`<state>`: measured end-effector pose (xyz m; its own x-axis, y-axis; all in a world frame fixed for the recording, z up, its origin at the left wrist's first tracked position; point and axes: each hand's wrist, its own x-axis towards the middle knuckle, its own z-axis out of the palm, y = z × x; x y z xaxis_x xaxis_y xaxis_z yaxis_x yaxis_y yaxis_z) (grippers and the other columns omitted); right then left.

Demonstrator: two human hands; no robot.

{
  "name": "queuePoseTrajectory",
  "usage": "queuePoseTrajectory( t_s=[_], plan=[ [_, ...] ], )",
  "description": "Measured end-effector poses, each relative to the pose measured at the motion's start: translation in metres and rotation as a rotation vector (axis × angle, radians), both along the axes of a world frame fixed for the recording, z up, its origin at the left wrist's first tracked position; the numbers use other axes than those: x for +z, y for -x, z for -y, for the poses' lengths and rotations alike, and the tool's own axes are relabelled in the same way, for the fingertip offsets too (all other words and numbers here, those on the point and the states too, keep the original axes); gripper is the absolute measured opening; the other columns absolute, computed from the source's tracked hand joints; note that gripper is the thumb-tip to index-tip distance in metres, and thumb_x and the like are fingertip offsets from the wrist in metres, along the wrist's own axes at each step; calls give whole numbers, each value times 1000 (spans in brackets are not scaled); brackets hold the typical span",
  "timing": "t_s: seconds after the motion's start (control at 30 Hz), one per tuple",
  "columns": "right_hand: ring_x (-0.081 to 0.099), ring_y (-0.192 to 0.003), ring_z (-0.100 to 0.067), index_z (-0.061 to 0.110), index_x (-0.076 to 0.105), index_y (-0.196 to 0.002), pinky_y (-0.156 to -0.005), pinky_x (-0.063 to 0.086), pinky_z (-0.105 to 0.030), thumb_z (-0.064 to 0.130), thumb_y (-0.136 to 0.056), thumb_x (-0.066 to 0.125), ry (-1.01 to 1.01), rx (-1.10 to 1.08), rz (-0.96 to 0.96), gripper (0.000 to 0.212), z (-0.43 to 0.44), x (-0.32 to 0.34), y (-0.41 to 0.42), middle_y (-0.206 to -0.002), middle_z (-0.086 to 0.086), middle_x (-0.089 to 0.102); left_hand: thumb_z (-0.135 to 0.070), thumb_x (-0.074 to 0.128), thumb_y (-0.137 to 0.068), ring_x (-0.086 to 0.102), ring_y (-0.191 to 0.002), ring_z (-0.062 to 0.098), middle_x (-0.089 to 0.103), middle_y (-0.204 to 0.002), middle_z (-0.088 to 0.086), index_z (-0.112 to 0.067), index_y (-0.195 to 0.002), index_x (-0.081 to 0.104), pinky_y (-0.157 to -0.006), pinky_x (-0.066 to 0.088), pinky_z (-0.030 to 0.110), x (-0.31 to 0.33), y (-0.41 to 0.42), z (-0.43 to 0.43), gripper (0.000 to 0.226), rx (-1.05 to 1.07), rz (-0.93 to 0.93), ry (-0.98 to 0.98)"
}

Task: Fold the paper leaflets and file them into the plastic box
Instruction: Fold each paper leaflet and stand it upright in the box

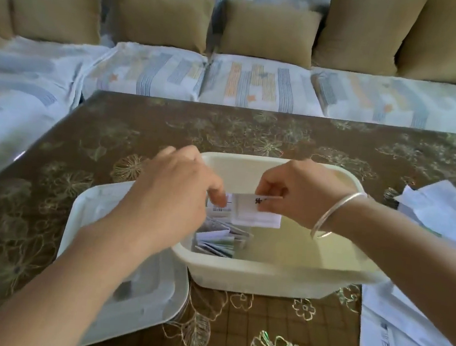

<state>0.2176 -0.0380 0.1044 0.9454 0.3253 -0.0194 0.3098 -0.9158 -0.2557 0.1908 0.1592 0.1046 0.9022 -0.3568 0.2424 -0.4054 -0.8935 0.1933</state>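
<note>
A lid [122, 289] is laid on the bench [140, 134] beside the box [266, 276]. A folded leaflet [256, 213] is pinched above the box by the right grip [298, 198]. Filed leaflets [216, 239] inside are touched by the left grip [178, 195], whose hold cannot be told.

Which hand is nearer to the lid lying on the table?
Left. The left hand is at the left rim of the box, right beside the lid, its forearm crossing over it. The right hand is further off, above the box's middle, pinching a folded leaflet.
</note>
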Motion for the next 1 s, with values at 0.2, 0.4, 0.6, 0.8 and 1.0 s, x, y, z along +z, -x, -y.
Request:
queuePoseTrajectory(
  t_s=[0.2, 0.4, 0.6, 0.8, 1.0],
  plan=[
    [62, -84, -17, 35, 66, -89, -77, 52, -33, 34, -84, 67, 3, -12, 92, 5, 3, -7, -6, -84, 12, 66, -5, 48, -88, 41, -104, 19, 50, -102, -10, -40, -110, 71, -95, 32, 27, -10, -16, 2, 47, -104, -21, -237],
    [63, -89, -20, 38, 65, -94, -76, 53, -34, 39, -87, 62, 130, -43, 111, 8, 11, -11, -8, -93, 10, 68, -18, 50, -90, 43, -100, 21, 48, -87, -6, -36, -108, 71, -90, 32, 30, -21, -23, 24, 33, -199, -66, -284],
    [61, -93, -20, 37, 64, -96, -73, 50, -30, 41, -87, 60, 211, -31, 94, 10, 12, -12, -6, -99, 10, 67, -25, 52, -93, 50, -91, 18, 63, -94, -2, -28, -105, 72, -74, 20, 29, -18, -22, 36, 23, -211, -69, -416],
    [61, -93, -19, 36, 64, -93, -72, 49, -29, 40, -86, 61, 166, -36, 79, 9, 10, -15, -6, -98, 11, 67, -25, 52, -92, 50, -84, 22, 44, -71, -5, -25, -91, 72, -79, 36, 30, -16, -21, 33, 20, -225, -48, -501],
    [62, -90, -17, 36, 65, -89, -74, 51, -30, 36, -85, 64, 62, -31, 78, 4, 7, -12, -8, -92, 13, 68, -33, 51, -94, 43, -81, 22, 49, -80, -2, -27, -89, 72, -81, 40, 31, -15, -23, 25, 22, -206, -67, -523]
  ],
)
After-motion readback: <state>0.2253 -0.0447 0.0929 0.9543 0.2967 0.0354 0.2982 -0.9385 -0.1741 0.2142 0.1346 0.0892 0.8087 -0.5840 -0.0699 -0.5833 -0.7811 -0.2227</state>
